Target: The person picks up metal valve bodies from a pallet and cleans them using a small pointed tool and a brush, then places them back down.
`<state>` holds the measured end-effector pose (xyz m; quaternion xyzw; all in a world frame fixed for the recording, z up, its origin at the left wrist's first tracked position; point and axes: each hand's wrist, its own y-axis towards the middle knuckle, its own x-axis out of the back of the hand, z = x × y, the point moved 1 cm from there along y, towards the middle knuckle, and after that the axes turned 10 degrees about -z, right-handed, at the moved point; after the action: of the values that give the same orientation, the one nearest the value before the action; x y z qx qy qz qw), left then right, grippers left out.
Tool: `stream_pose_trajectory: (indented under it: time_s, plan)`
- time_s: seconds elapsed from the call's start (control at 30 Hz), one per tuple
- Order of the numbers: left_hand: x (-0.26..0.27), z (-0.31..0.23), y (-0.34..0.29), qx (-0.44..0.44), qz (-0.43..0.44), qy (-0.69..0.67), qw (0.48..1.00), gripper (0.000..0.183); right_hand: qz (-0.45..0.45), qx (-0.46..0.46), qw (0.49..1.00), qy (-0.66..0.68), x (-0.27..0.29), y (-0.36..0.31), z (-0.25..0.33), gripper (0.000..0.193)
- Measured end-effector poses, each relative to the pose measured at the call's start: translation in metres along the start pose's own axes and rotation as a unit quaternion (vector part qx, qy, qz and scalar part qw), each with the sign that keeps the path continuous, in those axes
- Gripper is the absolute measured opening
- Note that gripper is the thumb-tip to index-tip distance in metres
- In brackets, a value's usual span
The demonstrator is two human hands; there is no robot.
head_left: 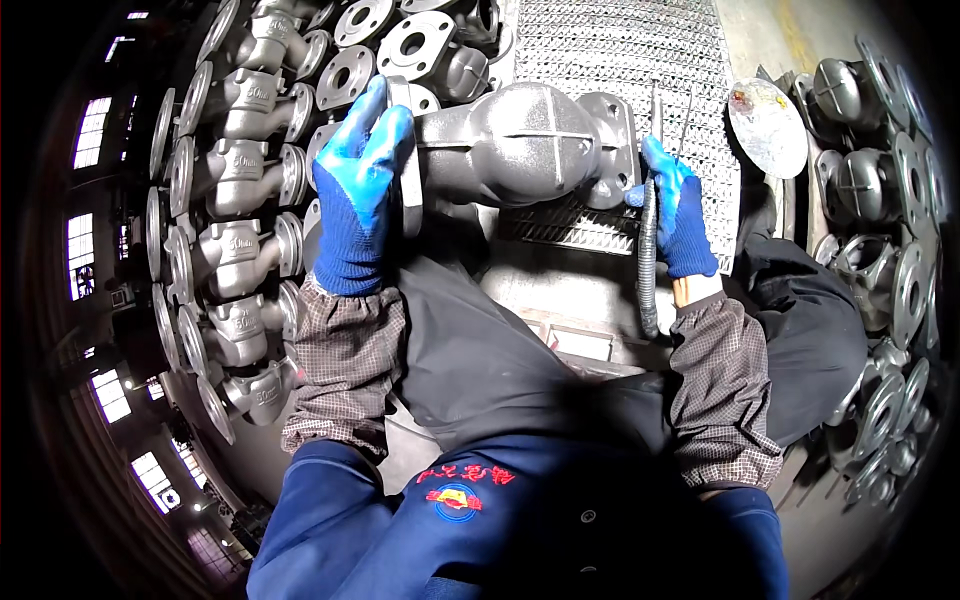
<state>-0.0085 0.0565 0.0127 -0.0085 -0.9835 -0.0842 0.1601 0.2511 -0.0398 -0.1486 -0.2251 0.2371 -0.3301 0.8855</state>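
Crosswise lies the grey casting (532, 147); gloved fingers (391, 130) flank it.

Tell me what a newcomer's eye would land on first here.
First, probably the big grey casting at upper centre, with the blue-gloved left fingers against its left flange. Next, the ribbed hose to its right, running past the blue-gloved right fingers; their grip is unclear. Then the column of similar grey castings along the left side.
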Motion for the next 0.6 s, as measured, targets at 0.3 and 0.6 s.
stream_pose_trajectory:
  time_s: [0.3, 0.6]
  plan:
    - [-0.004, -0.004, -0.006, -0.028, 0.026, 0.030, 0.999, 0.055, -0.022, 0.034, 0.999, -0.032, 0.010, -0.021, 0.010, 0.038]
    - [-0.005, -0.001, -0.004, -0.104, 0.008, 0.083, 0.991, 0.053, 0.148, -0.030, 0.984, -0.097, -0.002, -0.144, 0.048, 0.049]
